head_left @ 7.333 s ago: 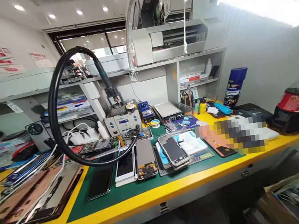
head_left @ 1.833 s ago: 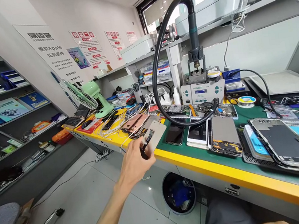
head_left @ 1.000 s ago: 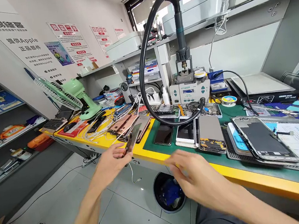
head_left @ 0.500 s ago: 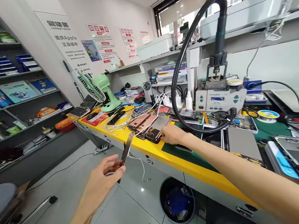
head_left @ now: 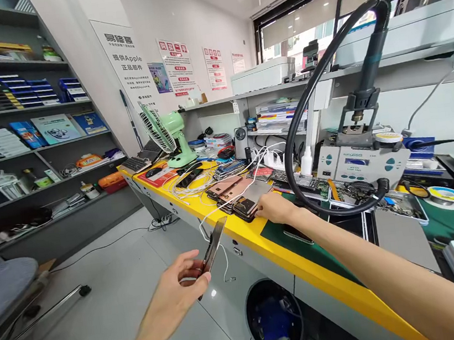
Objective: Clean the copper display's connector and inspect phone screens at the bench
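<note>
My left hand point(head_left: 179, 288) grips a thin, dark phone panel point(head_left: 215, 241) by its lower part, tilted upright in front of the yellow bench edge. My right hand point(head_left: 274, 208) is at the right side of a stack of dark phone parts point(head_left: 244, 207), its fingers bent against the stack's edge; the fingertips are partly hidden. Left of that stack lies another pile with copper-coloured phone panels point(head_left: 225, 188). A grey panel point(head_left: 258, 190) lies just behind my right hand. Beneath my right forearm is a green mat point(head_left: 275, 233) with a phone frame point(head_left: 297, 234) on it.
A black hose point(head_left: 290, 156) arches over the bench from a grey soldering station point(head_left: 362, 166). White cables point(head_left: 183, 189) run across the yellow bench point(head_left: 257, 241). A green fan point(head_left: 176, 137) stands at the back left. Below the bench is a bin point(head_left: 274, 320).
The view has turned left, so the bench and both hands appear further right. The panel in my left hand shows more of its flat face. My right hand stays at the stack.
</note>
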### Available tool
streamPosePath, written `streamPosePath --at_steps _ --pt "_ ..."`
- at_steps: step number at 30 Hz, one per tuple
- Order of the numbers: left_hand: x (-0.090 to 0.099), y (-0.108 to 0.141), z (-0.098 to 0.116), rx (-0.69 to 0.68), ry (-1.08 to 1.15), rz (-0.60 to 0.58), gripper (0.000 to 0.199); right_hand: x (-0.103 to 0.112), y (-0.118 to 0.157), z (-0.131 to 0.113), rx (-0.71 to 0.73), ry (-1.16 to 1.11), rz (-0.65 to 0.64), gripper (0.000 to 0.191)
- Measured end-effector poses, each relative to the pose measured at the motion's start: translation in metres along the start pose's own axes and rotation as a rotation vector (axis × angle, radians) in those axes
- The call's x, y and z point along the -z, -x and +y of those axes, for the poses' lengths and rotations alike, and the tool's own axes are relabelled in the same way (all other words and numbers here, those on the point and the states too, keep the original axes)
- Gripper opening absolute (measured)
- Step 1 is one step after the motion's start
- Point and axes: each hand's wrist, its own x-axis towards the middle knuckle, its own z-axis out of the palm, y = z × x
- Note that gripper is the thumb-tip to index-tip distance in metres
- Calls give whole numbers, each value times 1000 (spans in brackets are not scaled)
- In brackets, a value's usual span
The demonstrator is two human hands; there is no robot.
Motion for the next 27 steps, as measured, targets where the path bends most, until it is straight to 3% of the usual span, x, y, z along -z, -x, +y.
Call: streamPosePath --at_steps 5,11,18,22,27 --pt "-6 3 -5 9 27 -21 61 -1 -5 -5 -1 6 24 29" --pt "-16 8 5 8 34 92 58 -3 -10 -12 -17 8 51 29" --pt "-15 7 10 9 29 90 58 -3 -11 -16 -17 18 83 30" --pt "-11 0 5 7 -7 13 60 2 3 -17 -6 45 100 30" --pt "-18 -7 -1 -22 -15 44 66 -3 35 -18 -46 124 136 31"
